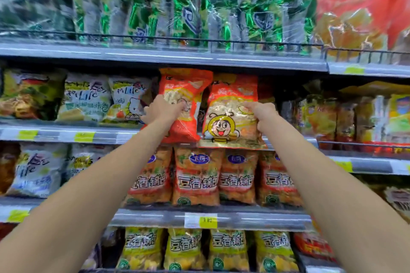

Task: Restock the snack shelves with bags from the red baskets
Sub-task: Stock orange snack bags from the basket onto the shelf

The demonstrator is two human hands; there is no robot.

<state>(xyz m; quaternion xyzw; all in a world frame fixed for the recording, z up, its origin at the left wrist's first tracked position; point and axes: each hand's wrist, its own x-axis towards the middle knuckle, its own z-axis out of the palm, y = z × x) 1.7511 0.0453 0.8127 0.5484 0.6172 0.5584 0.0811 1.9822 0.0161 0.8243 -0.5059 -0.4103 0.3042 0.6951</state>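
Glossy, crinkled plastic film gleams on the orange-red bag (188, 93) pinched by fingers (178, 106) of the left hand (165, 110) and on the bee-printed bag (230, 122) in the right hand (263, 115). Above the fingers, green packs (144, 6) shine under clear wrap behind a black wire rail (177, 40) on a matt grey metal shelf (155, 55). Below the fingers is a dull paper price label (200, 220).

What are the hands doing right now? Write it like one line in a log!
step: shelving bags | left hand: grips left orange bag | right hand: grips bee bag | at: shelf below green packs
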